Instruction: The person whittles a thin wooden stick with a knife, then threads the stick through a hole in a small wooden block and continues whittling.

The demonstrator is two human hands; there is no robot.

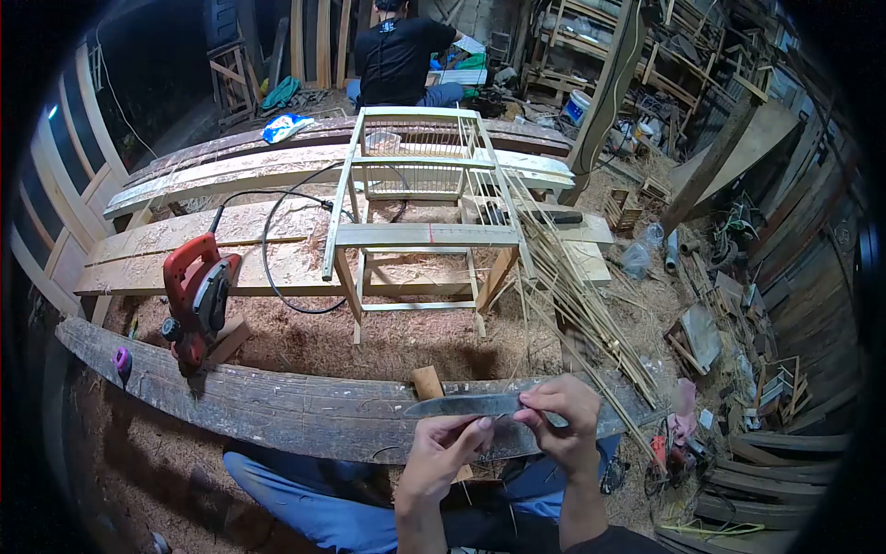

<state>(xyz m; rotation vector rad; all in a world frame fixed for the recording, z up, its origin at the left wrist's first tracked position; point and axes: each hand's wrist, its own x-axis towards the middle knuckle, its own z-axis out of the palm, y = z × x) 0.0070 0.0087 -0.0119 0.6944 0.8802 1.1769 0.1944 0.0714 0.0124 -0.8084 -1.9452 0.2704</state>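
My right hand (pixel 561 420) grips a large knife (pixel 461 406) by its handle end, the grey blade pointing left and lying level over a dark weathered plank (pixel 277 406). My left hand (pixel 443 452) sits just below the blade, fingertips pinched on a thin bamboo sliver held against the edge; the sliver is barely visible. A bundle of thin bamboo sticks (pixel 572 286) leans from the wooden cage frame (pixel 415 203) down toward my right hand. My blue-trousered legs show beneath the plank.
A red circular saw (pixel 197 300) rests on the plank at left, its black cord looping over sawdust-covered boards (pixel 185 268). A person in a black shirt (pixel 397 55) sits at the back, facing away. Scrap wood and tools clutter the right side.
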